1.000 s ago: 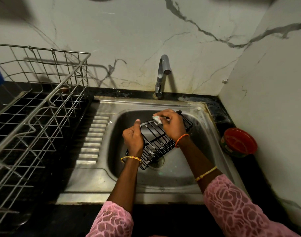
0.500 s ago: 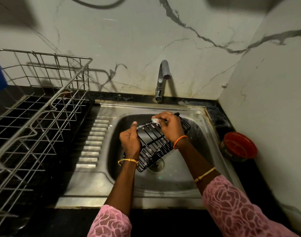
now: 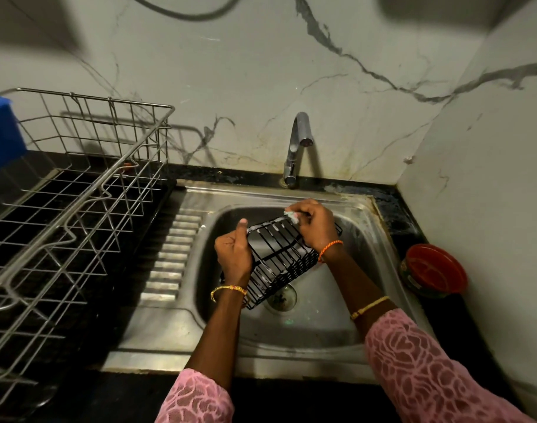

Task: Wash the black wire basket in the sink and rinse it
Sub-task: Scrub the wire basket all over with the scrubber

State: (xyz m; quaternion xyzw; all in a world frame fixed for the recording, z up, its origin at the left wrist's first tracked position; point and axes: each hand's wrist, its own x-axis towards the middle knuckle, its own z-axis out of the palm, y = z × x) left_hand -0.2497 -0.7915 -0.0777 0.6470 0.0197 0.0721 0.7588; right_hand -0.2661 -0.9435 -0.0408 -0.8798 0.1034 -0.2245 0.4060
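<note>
A small white soapy scrub pad is pinched in the curled fingers of the right hand, and it is pressed on the far top edge of the black wire basket. The left hand is wrapped around the near left side of the basket, with the thumb stuck up along the rim, so the basket is held tight and tilted. The basket is kept up in the air over the sink, not set down on the bottom. Its long side is seen to run from about 7 o'clock, low by the left wrist, up to about 1 o'clock, under the right hand. From the right fingers, most of the wires are spread out toward 7 o'clock, so more scrubbing would likely be done by sliding the pad that way. The right hand is the one nearer to the tap, which is found at 12 o'clock from the basket. No water is seen coming out of it. The drain is seen just under the low end of the basket. White foam is seen on some wires, so the washing looks to be under way and the rinse is not yet done. A silver dish rack is stood at 9 o'clock, and a red bowl is set at 3 o'clock.
</note>
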